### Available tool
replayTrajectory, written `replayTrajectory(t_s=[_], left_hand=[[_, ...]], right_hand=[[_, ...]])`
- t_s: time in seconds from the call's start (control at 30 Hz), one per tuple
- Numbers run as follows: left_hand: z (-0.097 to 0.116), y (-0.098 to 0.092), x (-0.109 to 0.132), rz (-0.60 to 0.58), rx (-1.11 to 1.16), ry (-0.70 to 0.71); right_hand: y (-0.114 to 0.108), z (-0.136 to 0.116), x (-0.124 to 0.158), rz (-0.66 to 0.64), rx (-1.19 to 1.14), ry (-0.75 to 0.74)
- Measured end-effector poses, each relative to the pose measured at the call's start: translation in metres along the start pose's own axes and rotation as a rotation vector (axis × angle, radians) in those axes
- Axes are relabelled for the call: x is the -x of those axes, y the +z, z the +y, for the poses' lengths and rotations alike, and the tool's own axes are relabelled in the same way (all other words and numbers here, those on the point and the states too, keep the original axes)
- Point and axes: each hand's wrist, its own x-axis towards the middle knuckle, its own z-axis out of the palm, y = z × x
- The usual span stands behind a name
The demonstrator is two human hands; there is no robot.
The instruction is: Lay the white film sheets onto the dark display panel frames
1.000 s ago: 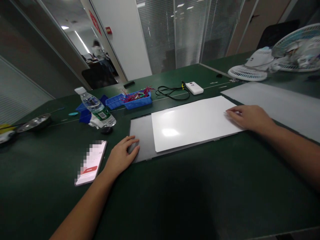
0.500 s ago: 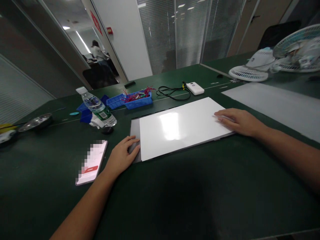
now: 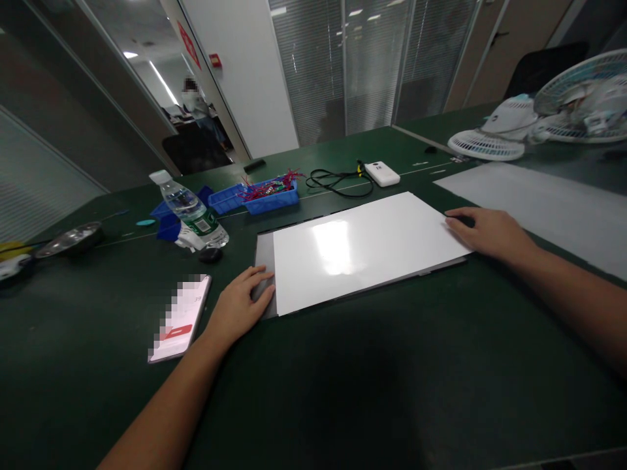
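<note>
A glossy white sheet (image 3: pixel 372 254) lies flat on a thin grey board (image 3: pixel 265 251), whose left strip and dark front edge show from under it. My left hand (image 3: pixel 242 297) rests on the board's left end, fingers spread and fingertips close to the sheet's left edge. At the sheet's right edge is my right hand (image 3: pixel 484 232), its index finger stretched along the edge and a gap between finger and thumb. Its lower fingers are partly hidden, and I cannot tell whether any lie under the sheet.
Left of the board lie a phone (image 3: pixel 179 320) and a black mouse-like object (image 3: pixel 210 254). A tilted water bottle (image 3: pixel 193 212) and blue trays (image 3: pixel 272 201) with red wires stand behind. Further off are a white device (image 3: pixel 382 173), cable (image 3: pixel 337 183), fan parts (image 3: pixel 490 140) and pale sheet (image 3: pixel 539 202).
My right hand has slid right, from on top of the white sheet to its right edge, and its fingers have parted. My left hand has stayed in place.
</note>
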Motion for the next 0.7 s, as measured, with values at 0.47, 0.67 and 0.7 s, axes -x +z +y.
replayTrajectory(t_s=[0.47,0.67,0.7], left_hand=[[0.002,0.0,0.001,0.017,0.049,-0.003],[0.002,0.0,0.001,0.018,0.057,-0.006],[0.002,0.0,0.001,0.023,0.059,-0.004]], right_hand=[[-0.003,-0.024,0.009,-0.103,-0.029,-0.046],[-0.004,-0.023,0.008,-0.088,-0.037,-0.043],[-0.005,-0.024,0.009,-0.087,-0.04,-0.043]])
